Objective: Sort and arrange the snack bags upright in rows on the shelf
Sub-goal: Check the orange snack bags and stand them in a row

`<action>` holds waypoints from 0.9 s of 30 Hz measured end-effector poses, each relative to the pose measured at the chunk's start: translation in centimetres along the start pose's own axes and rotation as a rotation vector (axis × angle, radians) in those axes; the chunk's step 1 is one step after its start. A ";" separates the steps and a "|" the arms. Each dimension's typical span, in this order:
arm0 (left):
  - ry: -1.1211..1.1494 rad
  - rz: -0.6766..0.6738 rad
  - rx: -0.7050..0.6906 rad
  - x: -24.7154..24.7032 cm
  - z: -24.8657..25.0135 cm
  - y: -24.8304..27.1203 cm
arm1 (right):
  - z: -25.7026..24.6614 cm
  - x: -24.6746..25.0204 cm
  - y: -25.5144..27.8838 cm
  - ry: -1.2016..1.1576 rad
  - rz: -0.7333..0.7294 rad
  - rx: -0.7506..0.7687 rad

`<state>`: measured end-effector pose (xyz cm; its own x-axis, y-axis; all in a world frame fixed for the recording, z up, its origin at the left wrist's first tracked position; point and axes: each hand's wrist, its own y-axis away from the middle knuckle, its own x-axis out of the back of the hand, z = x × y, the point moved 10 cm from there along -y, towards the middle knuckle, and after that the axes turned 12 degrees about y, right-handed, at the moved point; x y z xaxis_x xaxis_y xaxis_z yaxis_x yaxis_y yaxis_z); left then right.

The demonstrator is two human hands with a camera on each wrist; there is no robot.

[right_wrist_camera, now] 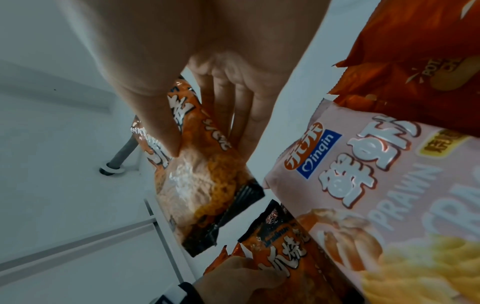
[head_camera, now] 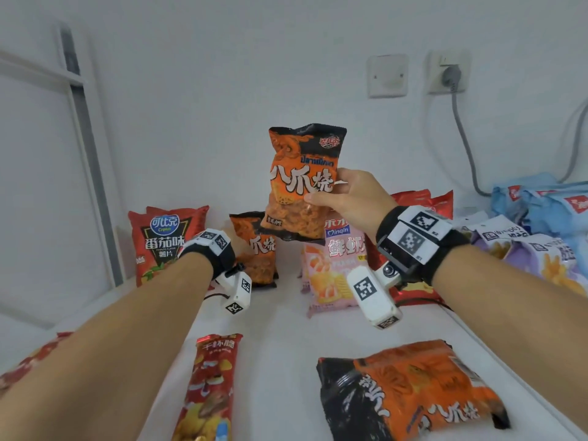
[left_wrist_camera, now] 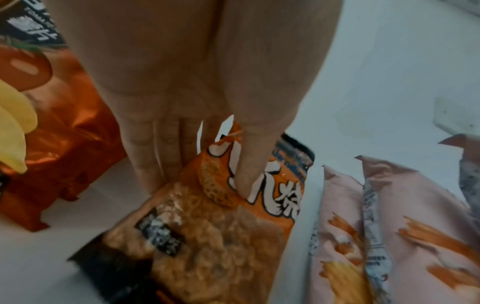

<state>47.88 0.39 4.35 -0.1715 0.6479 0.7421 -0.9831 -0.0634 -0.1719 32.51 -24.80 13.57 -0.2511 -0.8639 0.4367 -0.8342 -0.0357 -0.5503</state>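
Snack bags: you have two orange-and-black ones in hand, both toward the back edge of the white shelf.
Right hand: your right hand pinches the raised orange bag at its right side, thumb on the printed front, fingers behind; it hangs upright in the air, clear of the shelf.
Left hand: your left hand rests on the standing orange bag; thumb pressed on its front, the other fingers straight and close together behind it.
Back row: red tomato-chip bag stands nearest the back-left corner, then the standing orange bag, then the pink prawn bag leaning just beside it, with a red bag behind.
Open room: a bare strip of shelf runs down the middle from the back row to the front edge; a gap shows between the orange and pink bags.
Front edge: a narrow red bag and a flat orange bag lie face up, apart from each other.
Right edge: blue bags and purple-white bags lie piled.
Materials: glossy crinkled film with crimped black end seals; the shelf is smooth and matte white.
Wall: white, carrying a plugged socket and grey cable.
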 end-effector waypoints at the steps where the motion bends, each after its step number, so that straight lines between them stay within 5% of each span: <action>1: 0.004 0.003 0.003 0.3 -0.1 0.2 | -0.1 -0.1 0.1 0.005 -0.002 -0.004; 19: 0.601 0.359 -0.262 15.2 -1.0 8.4 | -2.2 -6.0 -4.0 0.282 0.025 -0.113; 27: 0.809 0.208 -0.364 16.8 -1.7 12.0 | 2.6 -13.9 -6.2 0.473 -0.166 -0.262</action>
<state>33.28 11.80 13.62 -0.1107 0.9937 0.0163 -0.8329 -0.0838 -0.5471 42.41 -13.87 9.03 -0.2484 -0.5358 0.8070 -0.9601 0.0259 -0.2784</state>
